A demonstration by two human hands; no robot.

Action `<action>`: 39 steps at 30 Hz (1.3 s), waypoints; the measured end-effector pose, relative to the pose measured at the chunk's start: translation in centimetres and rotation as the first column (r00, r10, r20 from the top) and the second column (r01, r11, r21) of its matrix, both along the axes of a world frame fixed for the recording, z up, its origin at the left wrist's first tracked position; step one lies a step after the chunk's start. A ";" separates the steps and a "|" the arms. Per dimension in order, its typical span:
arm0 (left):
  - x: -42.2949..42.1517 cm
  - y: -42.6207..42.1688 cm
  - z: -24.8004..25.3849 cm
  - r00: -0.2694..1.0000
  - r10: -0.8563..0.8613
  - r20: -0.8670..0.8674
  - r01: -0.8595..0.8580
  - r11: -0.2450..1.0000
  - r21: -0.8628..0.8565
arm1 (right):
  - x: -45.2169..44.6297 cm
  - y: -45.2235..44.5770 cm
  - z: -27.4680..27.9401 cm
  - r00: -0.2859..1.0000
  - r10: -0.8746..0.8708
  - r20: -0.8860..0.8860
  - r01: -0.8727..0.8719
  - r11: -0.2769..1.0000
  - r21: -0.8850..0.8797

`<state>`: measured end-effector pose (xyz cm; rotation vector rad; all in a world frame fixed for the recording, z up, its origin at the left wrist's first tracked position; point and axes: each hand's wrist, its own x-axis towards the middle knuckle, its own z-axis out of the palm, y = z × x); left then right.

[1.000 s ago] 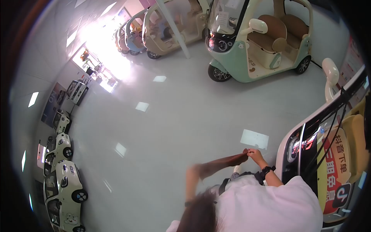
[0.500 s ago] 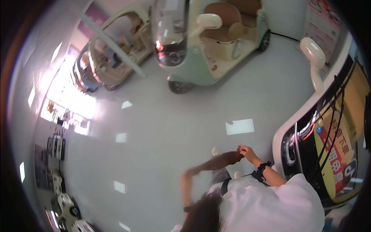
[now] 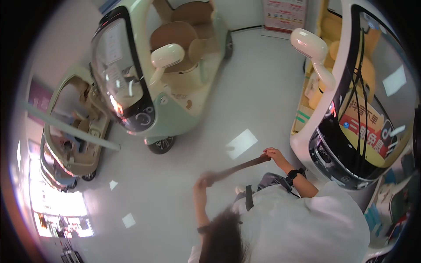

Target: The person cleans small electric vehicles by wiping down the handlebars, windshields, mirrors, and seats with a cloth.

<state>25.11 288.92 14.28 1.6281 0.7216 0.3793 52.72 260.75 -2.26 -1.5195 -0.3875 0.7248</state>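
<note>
A long brown strip of cloth point(image 3: 239, 167) is stretched between my two hands, above the floor. My left hand point(image 3: 204, 179), somewhat blurred, is closed round its left end, and a dark band circles that wrist. At the other end, the fingers of my right hand point(image 3: 272, 154) pinch the cloth. A black watch point(image 3: 294, 174) is on my right wrist. Below the cloth are my white shirt point(image 3: 302, 223), a dark strap and dark hair.
A mint-green three-wheeler point(image 3: 175, 111) stands ahead. Close on the right is a white-framed vehicle point(image 3: 302, 142) with a mirror and a red sign behind its windscreen. Further left are a beige vehicle point(image 3: 83, 164) and a pale pole point(image 3: 74, 130). A poster point(image 3: 285, 15) stands behind.
The view has turned to the right, so the vehicles have shifted left in it. The cloth now looks thinner and straighter, and both hands are slightly higher in view, still on it.
</note>
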 end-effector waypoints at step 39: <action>72.8 30.9 -2.6 0.985 -0.162 0.052 0.156 0.982 0.104 | 53.9 13.8 -2.4 0.692 -0.457 -0.559 0.548 0.836 -0.006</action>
